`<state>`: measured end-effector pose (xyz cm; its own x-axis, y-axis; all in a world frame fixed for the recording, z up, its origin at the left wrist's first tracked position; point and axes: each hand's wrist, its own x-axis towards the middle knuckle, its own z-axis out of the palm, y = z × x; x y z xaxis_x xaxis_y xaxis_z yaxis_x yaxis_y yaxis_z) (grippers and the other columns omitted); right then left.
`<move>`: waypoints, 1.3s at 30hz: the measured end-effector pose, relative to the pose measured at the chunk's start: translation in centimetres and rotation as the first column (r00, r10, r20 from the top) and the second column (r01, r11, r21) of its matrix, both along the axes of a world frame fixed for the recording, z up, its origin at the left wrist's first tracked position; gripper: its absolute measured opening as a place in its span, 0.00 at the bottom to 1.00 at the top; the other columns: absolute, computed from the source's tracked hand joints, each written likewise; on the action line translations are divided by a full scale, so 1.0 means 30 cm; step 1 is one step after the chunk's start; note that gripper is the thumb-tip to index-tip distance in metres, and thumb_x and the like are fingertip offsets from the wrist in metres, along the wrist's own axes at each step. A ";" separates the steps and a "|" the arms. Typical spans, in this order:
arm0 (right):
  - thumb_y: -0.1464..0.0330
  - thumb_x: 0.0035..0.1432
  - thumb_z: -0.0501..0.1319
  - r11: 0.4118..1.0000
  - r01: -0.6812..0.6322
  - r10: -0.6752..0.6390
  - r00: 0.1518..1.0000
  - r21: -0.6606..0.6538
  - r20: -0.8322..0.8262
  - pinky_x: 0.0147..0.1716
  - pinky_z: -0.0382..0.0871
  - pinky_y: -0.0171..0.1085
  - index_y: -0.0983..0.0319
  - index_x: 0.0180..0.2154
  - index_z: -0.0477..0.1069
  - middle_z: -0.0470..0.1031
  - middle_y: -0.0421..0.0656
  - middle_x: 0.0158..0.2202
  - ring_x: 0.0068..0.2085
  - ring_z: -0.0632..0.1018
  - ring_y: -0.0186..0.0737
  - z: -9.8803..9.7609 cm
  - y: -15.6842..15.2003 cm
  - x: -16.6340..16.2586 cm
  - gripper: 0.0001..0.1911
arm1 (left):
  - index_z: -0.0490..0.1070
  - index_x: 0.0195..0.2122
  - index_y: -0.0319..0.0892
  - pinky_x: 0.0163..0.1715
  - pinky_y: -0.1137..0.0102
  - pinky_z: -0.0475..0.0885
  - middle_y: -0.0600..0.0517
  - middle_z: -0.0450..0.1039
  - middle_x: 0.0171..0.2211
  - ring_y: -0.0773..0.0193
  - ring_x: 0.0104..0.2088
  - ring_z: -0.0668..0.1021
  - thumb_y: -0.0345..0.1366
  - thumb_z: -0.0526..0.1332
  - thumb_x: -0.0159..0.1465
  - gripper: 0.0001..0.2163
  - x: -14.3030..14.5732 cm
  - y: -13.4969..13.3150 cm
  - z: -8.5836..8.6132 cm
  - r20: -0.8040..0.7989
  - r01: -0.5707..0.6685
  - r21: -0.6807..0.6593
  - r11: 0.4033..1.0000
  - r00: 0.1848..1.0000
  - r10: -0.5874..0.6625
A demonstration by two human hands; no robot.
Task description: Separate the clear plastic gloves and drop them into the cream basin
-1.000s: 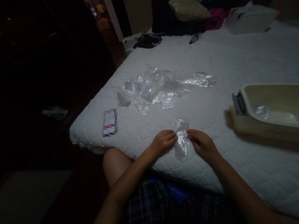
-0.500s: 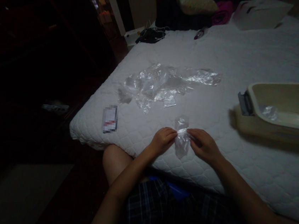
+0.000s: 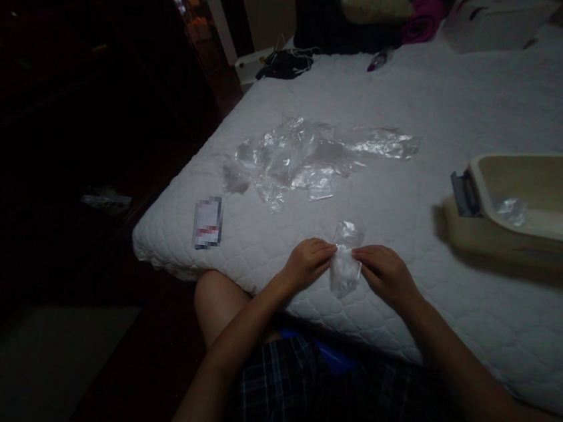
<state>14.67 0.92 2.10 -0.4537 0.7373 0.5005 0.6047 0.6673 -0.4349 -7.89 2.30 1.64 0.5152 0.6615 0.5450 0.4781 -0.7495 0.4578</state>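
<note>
A small clear plastic bag [image 3: 345, 261] lies crumpled on the white quilted mattress [image 3: 413, 205] near its front edge. My left hand [image 3: 307, 262] pinches the bag's left side with closed fingers. My right hand [image 3: 384, 273] pinches its right side, fingers closed too. Both hands rest on the mattress with the bag bunched between them. A pile of several more clear plastic bags [image 3: 312, 157] is spread out farther back, to the upper left of my hands.
A beige plastic tub [image 3: 475, 235] with a dark handle sits at the right, with clear plastic inside. A small card [image 3: 208, 222] lies near the mattress corner at left. Clothes, a pillow and a white box are at the far end. Dark floor lies left.
My hands have drawn closer together, and the bag between them has folded up shorter and more bunched. The view shifted slightly.
</note>
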 end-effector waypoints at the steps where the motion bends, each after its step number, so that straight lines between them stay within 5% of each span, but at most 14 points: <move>1: 0.71 0.57 0.55 1.000 0.011 -0.011 1.000 -0.015 -0.003 0.41 0.68 0.45 0.59 0.41 0.71 0.77 0.45 0.39 0.42 0.75 0.43 -0.001 0.000 0.000 0.11 | 0.70 0.44 0.42 0.42 0.62 0.71 0.47 0.75 0.40 0.61 0.42 0.75 0.34 0.56 0.62 0.10 0.000 0.002 -0.001 0.034 -0.004 -0.025 1.000 0.999 0.005; 6: 0.68 0.57 0.54 0.995 0.056 -0.057 0.998 -0.085 -0.019 0.40 0.69 0.44 0.60 0.40 0.72 0.77 0.45 0.37 0.39 0.76 0.42 -0.001 0.004 -0.003 0.10 | 0.73 0.39 0.42 0.42 0.65 0.72 0.48 0.74 0.40 0.64 0.41 0.75 0.36 0.58 0.62 0.08 0.005 0.013 -0.003 0.137 -0.051 -0.188 0.981 0.988 0.078; 12: 0.65 0.60 0.52 0.986 0.073 -0.074 0.997 -0.150 0.000 0.37 0.69 0.43 0.60 0.33 0.72 0.76 0.45 0.33 0.36 0.75 0.42 0.010 0.007 -0.011 0.12 | 0.74 0.36 0.42 0.41 0.67 0.70 0.50 0.73 0.36 0.65 0.39 0.73 0.38 0.55 0.64 0.10 0.014 0.017 0.027 0.022 -0.086 -0.294 0.952 0.995 0.097; 28: 0.60 0.56 0.56 0.842 0.358 -0.434 0.894 -0.404 -0.111 0.27 0.69 0.36 0.59 0.37 0.69 0.78 0.42 0.28 0.29 0.78 0.41 0.034 0.020 -0.059 0.12 | 0.66 0.24 0.40 0.35 0.67 0.66 0.51 0.67 0.29 0.64 0.33 0.69 0.38 0.51 0.66 0.14 0.103 0.016 0.028 -0.217 -0.384 -0.146 0.912 0.912 0.349; 39: 0.57 0.56 0.55 0.857 0.393 -0.449 0.887 -0.333 -0.110 0.26 0.69 0.38 0.59 0.43 0.65 0.78 0.43 0.28 0.28 0.79 0.44 0.010 0.016 -0.062 0.16 | 0.67 0.23 0.40 0.34 0.65 0.66 0.48 0.65 0.28 0.62 0.33 0.68 0.40 0.49 0.66 0.17 0.120 0.011 0.017 -0.202 -0.449 -0.111 0.886 0.884 0.422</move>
